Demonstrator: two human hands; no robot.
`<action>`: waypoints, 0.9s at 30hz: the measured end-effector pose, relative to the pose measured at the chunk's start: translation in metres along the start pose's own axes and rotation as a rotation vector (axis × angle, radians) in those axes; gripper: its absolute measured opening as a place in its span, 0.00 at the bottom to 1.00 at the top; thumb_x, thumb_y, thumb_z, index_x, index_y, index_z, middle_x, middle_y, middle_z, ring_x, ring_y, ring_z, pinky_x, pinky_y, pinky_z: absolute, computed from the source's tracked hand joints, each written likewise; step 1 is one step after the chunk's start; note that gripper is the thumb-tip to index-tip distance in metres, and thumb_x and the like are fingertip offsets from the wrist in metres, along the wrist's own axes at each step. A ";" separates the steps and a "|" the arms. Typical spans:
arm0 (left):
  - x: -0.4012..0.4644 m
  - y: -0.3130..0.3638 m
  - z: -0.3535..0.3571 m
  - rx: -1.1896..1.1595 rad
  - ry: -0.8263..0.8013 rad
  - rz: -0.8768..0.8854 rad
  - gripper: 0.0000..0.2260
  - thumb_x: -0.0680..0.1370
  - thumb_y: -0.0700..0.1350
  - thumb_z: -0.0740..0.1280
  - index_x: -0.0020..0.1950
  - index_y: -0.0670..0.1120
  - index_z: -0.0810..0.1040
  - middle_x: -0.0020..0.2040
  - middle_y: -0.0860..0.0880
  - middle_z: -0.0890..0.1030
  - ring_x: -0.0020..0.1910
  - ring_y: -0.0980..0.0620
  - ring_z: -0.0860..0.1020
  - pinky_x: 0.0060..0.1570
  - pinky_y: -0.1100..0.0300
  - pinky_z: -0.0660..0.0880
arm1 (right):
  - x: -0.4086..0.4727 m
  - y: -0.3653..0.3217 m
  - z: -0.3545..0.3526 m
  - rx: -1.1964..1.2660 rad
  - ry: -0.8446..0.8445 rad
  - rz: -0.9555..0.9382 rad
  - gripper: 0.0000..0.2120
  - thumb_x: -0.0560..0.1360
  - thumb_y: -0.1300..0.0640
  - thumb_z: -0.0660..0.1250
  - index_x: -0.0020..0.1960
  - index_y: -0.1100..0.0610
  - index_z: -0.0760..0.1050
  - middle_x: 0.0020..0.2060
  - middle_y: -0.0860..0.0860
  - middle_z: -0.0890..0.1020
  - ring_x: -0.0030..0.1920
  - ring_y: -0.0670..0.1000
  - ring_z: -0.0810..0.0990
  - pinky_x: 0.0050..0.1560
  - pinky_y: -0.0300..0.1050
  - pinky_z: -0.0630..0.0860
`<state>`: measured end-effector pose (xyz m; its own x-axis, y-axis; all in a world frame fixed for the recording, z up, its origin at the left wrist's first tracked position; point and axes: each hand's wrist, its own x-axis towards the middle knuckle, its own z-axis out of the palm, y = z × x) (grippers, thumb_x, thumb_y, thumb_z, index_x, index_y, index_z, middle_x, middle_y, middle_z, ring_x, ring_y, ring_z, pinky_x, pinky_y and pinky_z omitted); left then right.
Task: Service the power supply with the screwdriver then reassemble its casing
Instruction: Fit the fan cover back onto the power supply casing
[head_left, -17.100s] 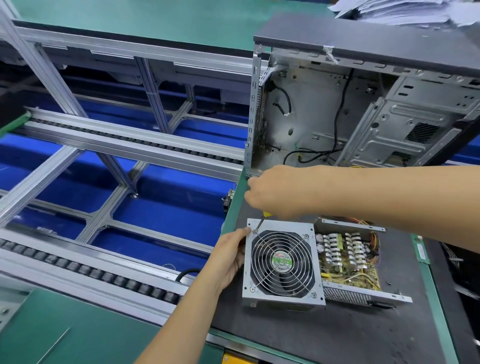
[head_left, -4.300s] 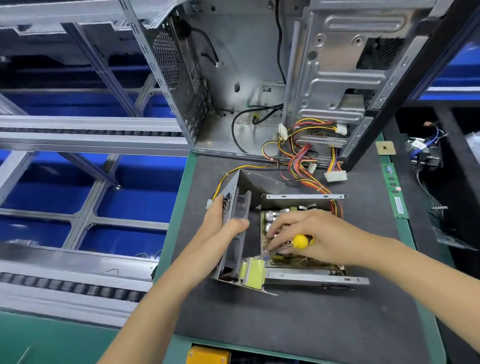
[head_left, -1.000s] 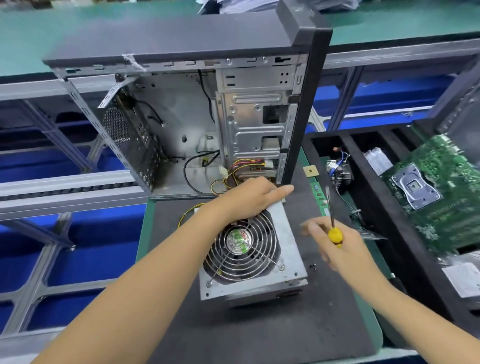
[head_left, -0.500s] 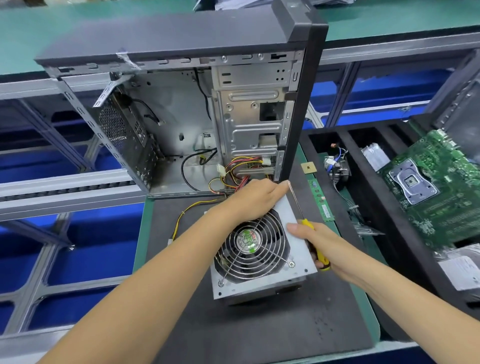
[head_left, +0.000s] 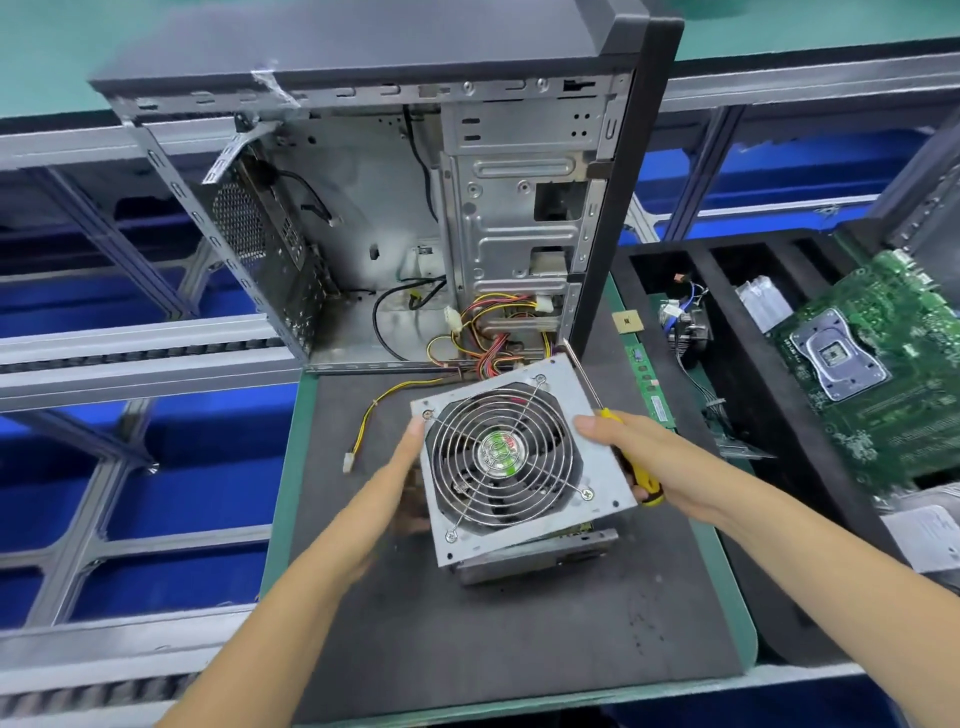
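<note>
The power supply (head_left: 524, 467) sits tilted on the dark mat (head_left: 467, 634) that covers the counter (head_left: 727, 587), just in front of the open computer case (head_left: 415, 208). Its fan grille (head_left: 503, 456) faces up toward the camera, and its grey cover looks slightly askew over the base beneath it, with a strip of the lower casing showing at the near edge.

The left hand (head_left: 400, 483) lies against the left side of the power supply, with the thumb at the upper left corner near a grille screw; the fingers are blurred, so I cannot tell whether they curl under the casing or lie flat against it. The right hand (head_left: 639, 457) grips the right edge of the unit, thumb on top of the cover, and at the same time grasps the yellow handle of the screwdriver (head_left: 618, 441), pinned between palm and casing. The screwdriver's shaft points up and away along the right edge of the unit, its tip near the far right corner.

A bundle of coloured wires (head_left: 488, 332) runs from the back of the power supply into the bottom of the case, and one yellow-and-black lead (head_left: 374, 415) trails out to the left across the mat. To the right, a black foam tray (head_left: 737, 364) holds a green motherboard (head_left: 878, 374) and a small cooler with wires (head_left: 685, 327). A memory stick (head_left: 652, 384) lies beside the mat's right edge.
</note>
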<state>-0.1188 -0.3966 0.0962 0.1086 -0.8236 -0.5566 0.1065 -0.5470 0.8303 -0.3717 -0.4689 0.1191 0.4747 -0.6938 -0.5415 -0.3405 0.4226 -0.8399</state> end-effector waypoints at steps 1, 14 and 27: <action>0.002 0.001 0.002 -0.052 -0.021 0.028 0.40 0.72 0.73 0.55 0.67 0.41 0.74 0.62 0.44 0.80 0.43 0.52 0.82 0.57 0.60 0.75 | 0.000 0.001 -0.001 -0.006 0.005 0.010 0.27 0.63 0.33 0.71 0.47 0.53 0.70 0.26 0.48 0.69 0.22 0.46 0.64 0.21 0.35 0.61; -0.008 -0.036 -0.020 0.059 -0.083 0.017 0.36 0.65 0.71 0.68 0.57 0.41 0.81 0.52 0.34 0.82 0.43 0.47 0.80 0.39 0.57 0.78 | 0.013 0.023 -0.005 0.055 -0.090 0.052 0.19 0.62 0.36 0.72 0.44 0.48 0.76 0.29 0.50 0.68 0.25 0.47 0.63 0.23 0.35 0.60; 0.001 -0.051 -0.005 0.173 0.054 0.059 0.39 0.66 0.71 0.64 0.53 0.34 0.76 0.35 0.43 0.80 0.35 0.46 0.80 0.31 0.59 0.76 | 0.016 0.040 -0.009 -0.022 -0.074 0.138 0.35 0.64 0.31 0.70 0.55 0.60 0.74 0.38 0.57 0.71 0.30 0.50 0.65 0.26 0.37 0.60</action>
<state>-0.1196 -0.3684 0.0529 0.1629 -0.8486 -0.5034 -0.0730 -0.5191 0.8516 -0.3846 -0.4683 0.0774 0.4802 -0.5849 -0.6537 -0.4243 0.4974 -0.7567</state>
